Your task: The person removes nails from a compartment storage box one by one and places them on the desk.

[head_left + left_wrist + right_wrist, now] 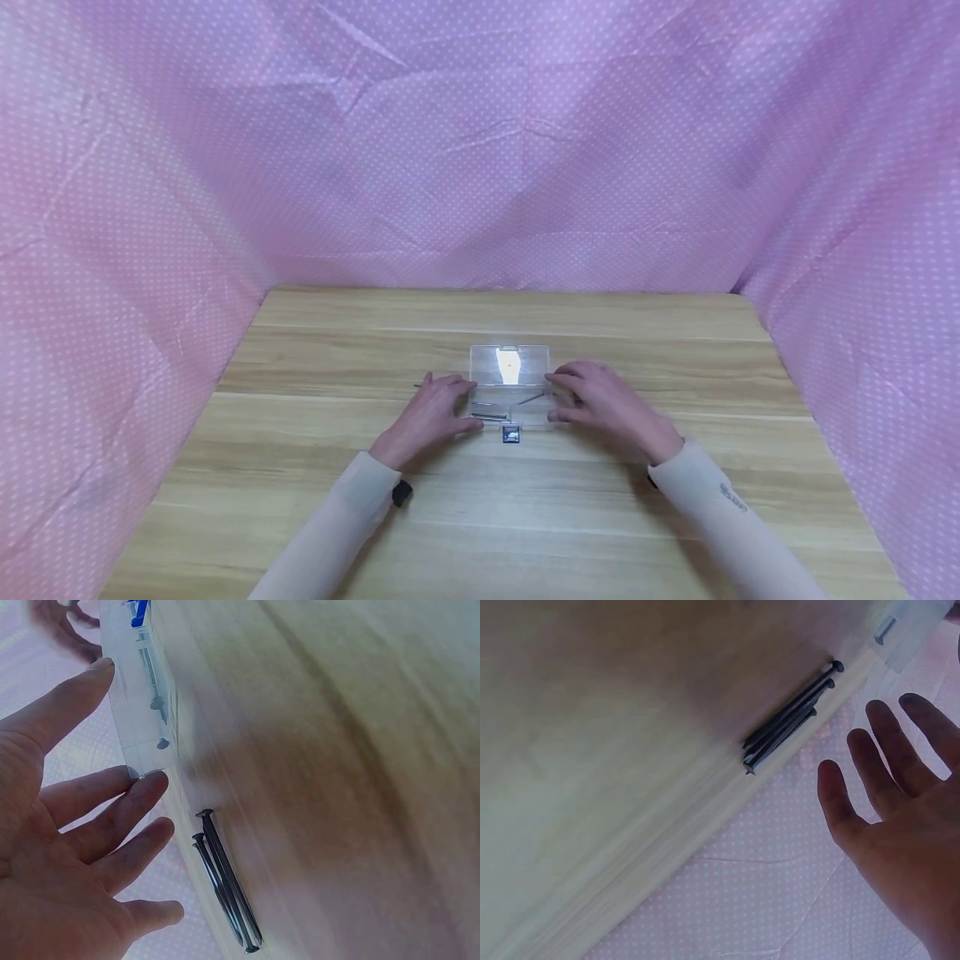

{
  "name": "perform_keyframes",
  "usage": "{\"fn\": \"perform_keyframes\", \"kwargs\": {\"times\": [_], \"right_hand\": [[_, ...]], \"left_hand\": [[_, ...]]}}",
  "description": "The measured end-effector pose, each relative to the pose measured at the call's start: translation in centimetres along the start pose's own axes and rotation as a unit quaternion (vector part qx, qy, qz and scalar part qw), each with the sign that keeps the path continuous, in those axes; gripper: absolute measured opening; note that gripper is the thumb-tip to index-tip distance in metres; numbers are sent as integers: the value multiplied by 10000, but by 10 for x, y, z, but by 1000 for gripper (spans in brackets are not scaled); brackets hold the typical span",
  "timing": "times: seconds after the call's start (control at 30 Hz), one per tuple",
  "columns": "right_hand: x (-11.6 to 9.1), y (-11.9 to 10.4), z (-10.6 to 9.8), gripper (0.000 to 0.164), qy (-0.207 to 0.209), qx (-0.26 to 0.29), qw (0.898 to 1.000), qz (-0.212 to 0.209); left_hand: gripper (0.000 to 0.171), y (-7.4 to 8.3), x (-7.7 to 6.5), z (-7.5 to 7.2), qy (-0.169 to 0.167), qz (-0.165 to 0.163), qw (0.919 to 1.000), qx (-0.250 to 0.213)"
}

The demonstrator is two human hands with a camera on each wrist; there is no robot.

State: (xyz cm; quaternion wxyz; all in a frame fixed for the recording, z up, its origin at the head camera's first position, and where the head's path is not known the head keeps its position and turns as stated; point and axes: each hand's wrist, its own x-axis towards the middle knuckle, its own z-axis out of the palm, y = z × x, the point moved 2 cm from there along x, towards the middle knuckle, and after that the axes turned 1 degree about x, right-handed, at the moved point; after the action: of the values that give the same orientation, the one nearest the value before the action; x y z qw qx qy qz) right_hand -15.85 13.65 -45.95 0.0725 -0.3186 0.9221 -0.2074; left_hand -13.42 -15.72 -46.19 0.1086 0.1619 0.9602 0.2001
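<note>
A clear plastic box (551, 408) lies on the table with its transparent lid (483, 367) raised at the back. Several metal nails (489, 417) lie inside it, and a blue latch (511, 434) is at its front. My left hand (433, 417) is at the box's left end, thumb and fingertips against it, fingers loosely extended. At the right end, my right hand (603, 404) has its thumb and fingers spread beside the wall; contact is unclear. Dark nails (225, 881) lie on the table past the left fingers. More dark nails (791, 716) lie past the right fingers.
The wood-grain table (510, 533) carries the box and loose nails. Pink dotted cloth (480, 167) hangs behind the table and along both sides. In the head view, the hands mostly hide the loose nails outside the box.
</note>
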Motion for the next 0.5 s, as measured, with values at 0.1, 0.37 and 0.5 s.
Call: {"fn": "perform_keyframes", "kwargs": {"times": [0.1,0.37,0.5], "right_hand": [[-3,0,3,70,-57,-44,10000,69],[-3,-2,7,66,-95,-87,9999,-35],[-3,-2,8,65,-105,-76,9999,-73]], "left_hand": [[69,0,0,0,11,11,10000,17],[68,0,-1,1,153,101,9998,52],[59,3,-3,-1,440,129,9989,-40]]}}
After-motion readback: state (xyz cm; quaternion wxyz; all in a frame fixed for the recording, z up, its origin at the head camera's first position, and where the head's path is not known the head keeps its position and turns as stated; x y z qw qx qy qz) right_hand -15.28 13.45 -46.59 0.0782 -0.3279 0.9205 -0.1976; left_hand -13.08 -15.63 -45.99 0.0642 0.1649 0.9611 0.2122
